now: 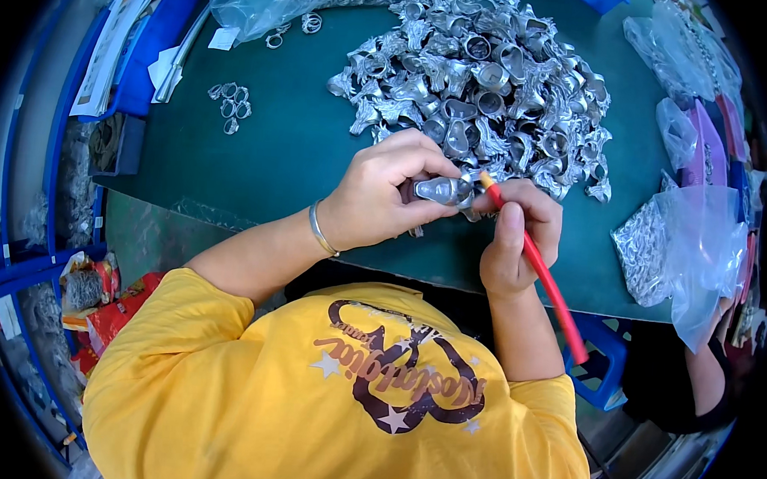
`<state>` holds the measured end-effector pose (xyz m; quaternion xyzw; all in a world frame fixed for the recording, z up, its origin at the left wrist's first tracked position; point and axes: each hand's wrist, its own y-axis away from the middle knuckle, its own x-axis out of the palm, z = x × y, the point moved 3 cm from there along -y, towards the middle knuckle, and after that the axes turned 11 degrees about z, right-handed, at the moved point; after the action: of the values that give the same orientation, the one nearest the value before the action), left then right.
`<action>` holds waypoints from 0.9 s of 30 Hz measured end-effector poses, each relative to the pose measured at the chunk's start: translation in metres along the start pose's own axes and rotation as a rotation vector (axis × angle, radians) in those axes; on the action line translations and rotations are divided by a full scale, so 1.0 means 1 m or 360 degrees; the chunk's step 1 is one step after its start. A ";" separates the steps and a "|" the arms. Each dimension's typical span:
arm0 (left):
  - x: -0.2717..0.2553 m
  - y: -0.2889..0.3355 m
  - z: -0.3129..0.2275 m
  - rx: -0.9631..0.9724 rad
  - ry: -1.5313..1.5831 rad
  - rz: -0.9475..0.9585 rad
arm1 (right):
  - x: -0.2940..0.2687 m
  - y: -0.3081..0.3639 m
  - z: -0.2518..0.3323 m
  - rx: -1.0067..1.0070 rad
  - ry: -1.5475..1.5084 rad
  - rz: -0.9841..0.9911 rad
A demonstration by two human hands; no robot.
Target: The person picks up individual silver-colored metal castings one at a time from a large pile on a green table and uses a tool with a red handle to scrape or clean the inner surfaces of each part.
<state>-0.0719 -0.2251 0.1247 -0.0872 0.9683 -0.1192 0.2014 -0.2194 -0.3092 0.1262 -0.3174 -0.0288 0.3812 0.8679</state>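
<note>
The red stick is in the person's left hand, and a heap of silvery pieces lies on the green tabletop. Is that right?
Not quite: the head view shows the red stick in the person's right hand, not the left hand. The heap of silvery pieces does lie on the green tabletop.
</note>
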 end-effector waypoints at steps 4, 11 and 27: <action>-0.004 -0.001 -0.005 0.0126 -0.0155 -0.0030 | 0.003 0.000 -0.006 0.0107 0.0188 0.0061; -0.004 0.003 0.000 0.0283 0.0050 0.0002 | 0.007 -0.005 -0.004 0.0002 0.0185 0.0042; -0.003 0.003 0.002 -0.0022 0.0824 0.0117 | 0.009 0.001 -0.014 0.0112 0.0024 -0.0005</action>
<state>-0.0690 -0.2223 0.1235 -0.0201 0.9909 -0.1236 -0.0495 -0.2095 -0.3100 0.1129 -0.2894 -0.0093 0.3782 0.8793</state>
